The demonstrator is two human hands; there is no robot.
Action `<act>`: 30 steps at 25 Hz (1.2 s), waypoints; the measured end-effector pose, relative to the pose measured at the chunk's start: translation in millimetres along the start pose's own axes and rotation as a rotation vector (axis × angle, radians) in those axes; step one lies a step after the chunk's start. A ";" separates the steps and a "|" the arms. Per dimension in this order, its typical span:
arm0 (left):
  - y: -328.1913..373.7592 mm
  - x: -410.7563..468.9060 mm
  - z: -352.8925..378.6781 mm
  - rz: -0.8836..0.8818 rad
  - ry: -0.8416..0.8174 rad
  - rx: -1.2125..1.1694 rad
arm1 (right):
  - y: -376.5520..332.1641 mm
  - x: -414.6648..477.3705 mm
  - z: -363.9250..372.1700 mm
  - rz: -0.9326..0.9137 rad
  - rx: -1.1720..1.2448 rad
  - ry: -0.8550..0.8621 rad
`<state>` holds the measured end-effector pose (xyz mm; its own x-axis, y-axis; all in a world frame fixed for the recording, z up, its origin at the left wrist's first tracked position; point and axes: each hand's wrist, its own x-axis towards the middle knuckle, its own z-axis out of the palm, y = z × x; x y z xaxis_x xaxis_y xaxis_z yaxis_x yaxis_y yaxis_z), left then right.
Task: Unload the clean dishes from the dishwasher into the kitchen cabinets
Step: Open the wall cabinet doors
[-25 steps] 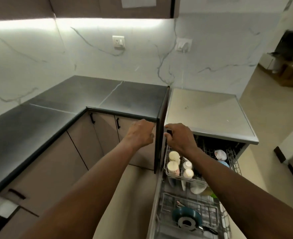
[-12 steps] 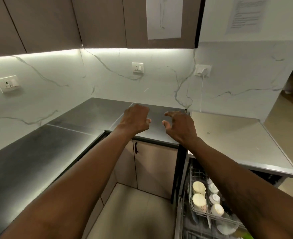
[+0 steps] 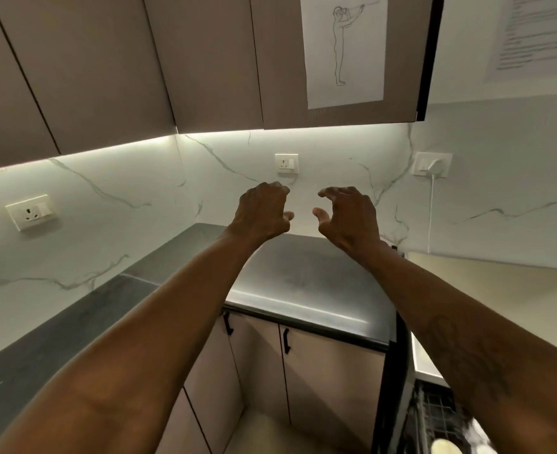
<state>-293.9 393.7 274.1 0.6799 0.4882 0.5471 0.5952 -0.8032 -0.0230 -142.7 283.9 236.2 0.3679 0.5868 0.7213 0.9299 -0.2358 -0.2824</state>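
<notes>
Head view of a kitchen corner. Both arms reach forward to the centre of the view. The left hand (image 3: 262,211) and the right hand (image 3: 349,217) are held side by side and apart in front of the marbled backsplash (image 3: 172,191), above the dark surface (image 3: 303,276). Each hand has bent fingers and a thumb standing clear of them, and neither hand holds or touches anything.

The upper cabinets (image 3: 205,60) span 10 to 1 o'clock with their doors closed. A sheet with a line drawing of a figure (image 3: 344,50) is fixed to the door at 1 o'clock, and a printed sheet (image 3: 539,34) hangs on the wall at 2 o'clock.

The dishwasher rack (image 3: 434,407) shows at 5 o'clock, partly hidden by the right forearm. Pale dishes (image 3: 444,448) lie in it at the bottom edge, too blurred to identify. A dark panel (image 3: 392,388) separates the rack from the lower cabinets (image 3: 329,381) at 6 o'clock.

One wall socket (image 3: 287,163) sits just above the hands and another (image 3: 31,212) at 9 o'clock. A third (image 3: 433,164), at 2 o'clock, carries a plug with a white cord (image 3: 430,217) hanging down.
</notes>
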 end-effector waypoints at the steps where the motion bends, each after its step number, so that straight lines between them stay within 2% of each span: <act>1: -4.9 13.9 2.3 0.005 0.020 0.006 | -0.3 14.9 6.1 -0.004 -0.002 0.008; 8: -60.8 114.7 38.9 0.012 0.068 0.015 | 1.9 114.4 56.2 -0.058 -0.088 0.058; 16: -132.0 225.6 72.9 0.147 0.169 -0.004 | -9.6 221.0 120.0 -0.077 -0.147 0.174; 22: -157.9 291.9 97.3 0.237 0.237 -0.003 | -7.6 274.3 152.6 -0.096 -0.193 0.216; 26: -168.9 329.0 116.0 0.272 0.260 -0.032 | 3.0 305.7 164.3 -0.129 -0.254 0.321; 30: -177.9 359.0 139.5 0.322 0.280 0.009 | 16.7 333.0 178.9 -0.135 -0.310 0.315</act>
<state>-96.0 759.5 357.8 0.6901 0.1008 0.7166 0.3763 -0.8958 -0.2365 -3.9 614.0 358.6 0.1794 0.3758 0.9092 0.9065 -0.4222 -0.0043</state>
